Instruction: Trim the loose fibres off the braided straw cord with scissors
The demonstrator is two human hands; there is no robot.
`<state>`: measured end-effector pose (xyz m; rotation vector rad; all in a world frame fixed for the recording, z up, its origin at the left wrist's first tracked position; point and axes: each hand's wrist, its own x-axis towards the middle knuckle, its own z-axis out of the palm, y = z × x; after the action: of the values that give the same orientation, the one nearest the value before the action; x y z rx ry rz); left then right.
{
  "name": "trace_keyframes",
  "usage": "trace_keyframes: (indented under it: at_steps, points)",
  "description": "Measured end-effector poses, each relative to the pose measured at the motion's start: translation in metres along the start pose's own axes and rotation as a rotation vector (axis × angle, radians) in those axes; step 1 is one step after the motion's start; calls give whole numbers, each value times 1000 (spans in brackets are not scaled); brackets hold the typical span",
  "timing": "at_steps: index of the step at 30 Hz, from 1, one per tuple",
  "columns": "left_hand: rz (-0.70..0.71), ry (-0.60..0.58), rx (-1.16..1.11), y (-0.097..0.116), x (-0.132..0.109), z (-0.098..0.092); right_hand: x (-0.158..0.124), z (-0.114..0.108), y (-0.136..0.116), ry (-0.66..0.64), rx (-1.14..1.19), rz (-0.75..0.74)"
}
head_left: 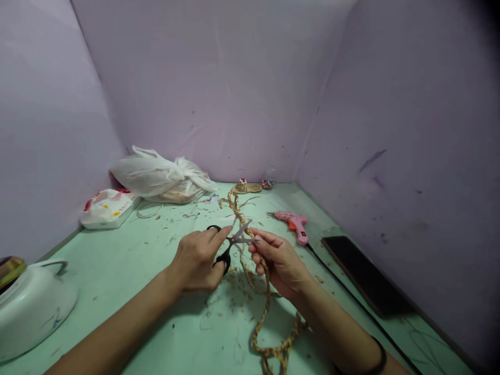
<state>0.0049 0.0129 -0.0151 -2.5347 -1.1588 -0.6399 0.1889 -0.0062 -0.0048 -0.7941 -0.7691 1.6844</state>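
Evidently, the two hands share one thing between them: a straw-coloured braided cord, running from the far middle of the green table through the fingers and down to a loose loop at the near right. The right hand pinches it between thumb and fingers, apparently to steady that stretch beside the blades. The left hand grips black-handled scissors, its digits at the handle loops and spread to match the parted blades, which point right at the braid; from where I stand, I can't tell whether the steel touches it. A pink glue gun lies to the right beyond the right hand, probably set there to be within reach, its black cable trailing nearer. A white plastic bag sits far left, perhaps pushed back to leave elbow room, and a dark flat slab rests along the right wall.
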Motion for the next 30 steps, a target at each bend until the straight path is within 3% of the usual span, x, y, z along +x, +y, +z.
trace_keyframes:
  at_steps: [18, 23, 27, 30]
  points:
    - [-73, -116, -91, 3, -2, 8, 2, -2, 6, -23, 27, -21]
    - [-93, -140, -160, 4, -3, 10, 1, 1, 9, 29, 37, -35]
    - [-121, -122, -280, 6, -2, 8, 1, 2, 9, 63, 29, -52]
    - [-234, -66, -496, 7, 0, 6, 2, 2, 8, 71, 20, -58]
